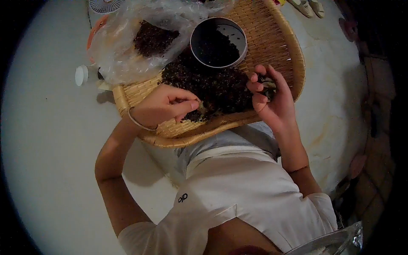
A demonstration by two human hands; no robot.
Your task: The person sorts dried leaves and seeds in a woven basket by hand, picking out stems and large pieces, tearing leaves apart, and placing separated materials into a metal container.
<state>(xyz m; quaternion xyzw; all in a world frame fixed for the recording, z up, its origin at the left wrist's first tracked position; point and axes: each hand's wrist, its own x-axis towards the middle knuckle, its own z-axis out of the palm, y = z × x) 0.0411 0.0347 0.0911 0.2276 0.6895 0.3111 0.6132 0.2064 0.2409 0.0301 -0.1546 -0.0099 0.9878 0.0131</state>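
Note:
A woven basket tray [127, 100] rests across my lap with a heap of small dark dried bits [225, 89] in it. Over the heap's near left part, my left hand [170, 105] is closed in a pinch on a small pale dried piece [201, 105]. My right hand [274, 95] is held palm up at the heap's right edge, its fingers curled round some dark, leaf-like dried pieces [267, 85]. Behind the heap, a round tin [243, 53] stands tilted in the tray, partly filled with the same dark bits.
A clear plastic bag [114, 55] with more dark bits lies over the tray's far left side. Left of it on the pale floor is a white round lid [81, 75]. A white fan grille [105, 5] and a pair of shoes [308, 7] are at the far edge.

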